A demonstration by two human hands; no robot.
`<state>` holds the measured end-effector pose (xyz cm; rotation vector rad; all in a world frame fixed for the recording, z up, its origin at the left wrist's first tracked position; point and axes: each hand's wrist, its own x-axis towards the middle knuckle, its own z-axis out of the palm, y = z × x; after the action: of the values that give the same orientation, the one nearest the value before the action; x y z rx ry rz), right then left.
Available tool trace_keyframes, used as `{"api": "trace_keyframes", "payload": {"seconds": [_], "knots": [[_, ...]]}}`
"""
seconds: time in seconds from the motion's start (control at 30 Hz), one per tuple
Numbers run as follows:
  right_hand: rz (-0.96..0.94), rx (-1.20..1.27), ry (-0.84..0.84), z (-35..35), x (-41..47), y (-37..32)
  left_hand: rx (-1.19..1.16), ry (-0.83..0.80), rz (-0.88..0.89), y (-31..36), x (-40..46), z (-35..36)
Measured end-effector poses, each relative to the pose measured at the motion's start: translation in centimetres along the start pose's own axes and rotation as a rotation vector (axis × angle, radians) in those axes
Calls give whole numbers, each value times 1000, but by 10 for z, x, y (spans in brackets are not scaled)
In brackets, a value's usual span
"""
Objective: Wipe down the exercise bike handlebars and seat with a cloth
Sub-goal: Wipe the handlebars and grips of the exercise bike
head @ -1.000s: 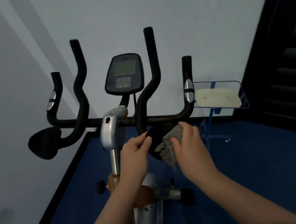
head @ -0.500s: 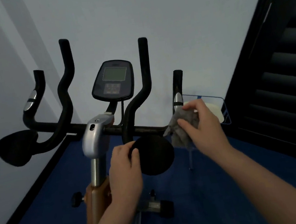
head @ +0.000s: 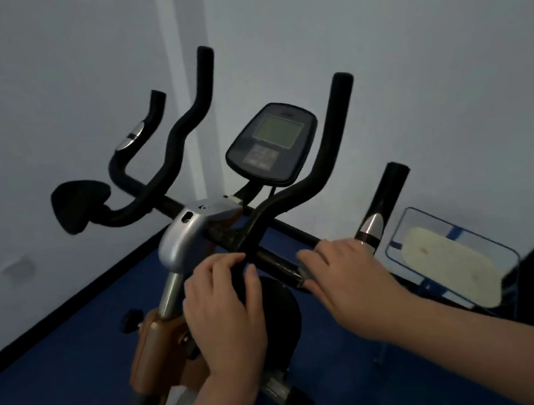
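Two hands, left hand (head: pixel 226 307) and right hand (head: pixel 345 272), grip one handlebar (head: pixel 278 264).

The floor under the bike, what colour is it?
The floor is dark blue; the head view shows it.
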<state>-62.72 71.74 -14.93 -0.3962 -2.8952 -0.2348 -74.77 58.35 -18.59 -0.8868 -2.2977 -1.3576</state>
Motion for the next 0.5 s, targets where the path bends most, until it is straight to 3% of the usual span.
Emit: {"api": "trace_keyframes", "payload": {"seconds": [0.07,0.2,0.4,0.5], "knots": [[8,49,-66,5,21,-5,32,57,12,-1,-1,4],[61,373,-127,6,64,-7,43,97,-28,-3,-4,8],[-133,262,-44,4,5,9,55,116,-146,-2,-4,8],[-48,554,-48,-4,22,19,58,115,-138,-2,-4,7]]}}
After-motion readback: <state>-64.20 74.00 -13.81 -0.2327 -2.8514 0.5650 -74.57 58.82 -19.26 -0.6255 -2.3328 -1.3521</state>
